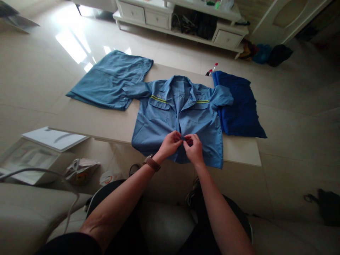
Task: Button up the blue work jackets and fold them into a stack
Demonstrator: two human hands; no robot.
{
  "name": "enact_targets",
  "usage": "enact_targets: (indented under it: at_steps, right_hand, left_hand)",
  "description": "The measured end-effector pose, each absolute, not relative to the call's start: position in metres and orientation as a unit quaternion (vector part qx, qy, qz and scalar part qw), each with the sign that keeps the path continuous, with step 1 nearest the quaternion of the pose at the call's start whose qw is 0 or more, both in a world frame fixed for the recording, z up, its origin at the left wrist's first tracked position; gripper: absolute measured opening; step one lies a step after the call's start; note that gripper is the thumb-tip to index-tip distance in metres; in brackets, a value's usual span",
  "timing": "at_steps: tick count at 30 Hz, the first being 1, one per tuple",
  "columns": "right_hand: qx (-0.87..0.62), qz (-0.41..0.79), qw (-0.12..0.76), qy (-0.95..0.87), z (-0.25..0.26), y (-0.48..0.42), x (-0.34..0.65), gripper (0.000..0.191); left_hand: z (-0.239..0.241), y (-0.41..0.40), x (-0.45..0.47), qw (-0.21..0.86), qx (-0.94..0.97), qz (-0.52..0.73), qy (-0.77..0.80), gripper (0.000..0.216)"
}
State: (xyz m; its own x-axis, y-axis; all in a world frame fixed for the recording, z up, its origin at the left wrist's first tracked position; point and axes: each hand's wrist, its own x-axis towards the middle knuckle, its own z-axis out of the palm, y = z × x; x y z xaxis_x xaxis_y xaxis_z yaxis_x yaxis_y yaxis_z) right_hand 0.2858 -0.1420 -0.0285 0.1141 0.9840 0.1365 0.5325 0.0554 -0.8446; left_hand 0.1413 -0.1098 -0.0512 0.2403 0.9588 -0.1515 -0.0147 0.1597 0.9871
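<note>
A light blue short-sleeved work shirt (202,115) lies front up, its collar away from me and its lower hem hanging over the near table edge. Yellow stripes run above the two chest pockets. The front is parted at the neck. My left hand (172,142), with a brown-strapped watch on the wrist, pinches the front edge low on the shirt. Right beside it, my right hand (193,146) pinches the same spot, fingertips almost touching the left ones. The bit of cloth between the fingers is too small to make out in detail.
The shirt lies on a pale table (106,122). Folded blue-grey cloth (108,83) lies at the left, dark blue cloth (236,106) at the right. Red-capped bottles (213,69) stand behind the table. A white box (39,156) sits on the floor at left; a white cabinet (156,17) stands beyond.
</note>
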Motion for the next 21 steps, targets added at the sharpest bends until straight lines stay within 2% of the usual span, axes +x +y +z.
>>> enact_targets:
  at_steps: [8,21]
  right_hand:
    - [-0.636,0.303,0.393,-0.591,-0.0237,-0.1413,0.2873,0.01]
    - [-0.623,0.296,0.404,-0.601,-0.0247,-0.142,0.2872,0.006]
  left_hand:
    - [-0.0434,-0.1119,0.1409,0.574,0.526,0.394,0.488,0.017]
    - [-0.0424,-0.1137,0.1416,0.606,0.488,0.39,0.493,0.023]
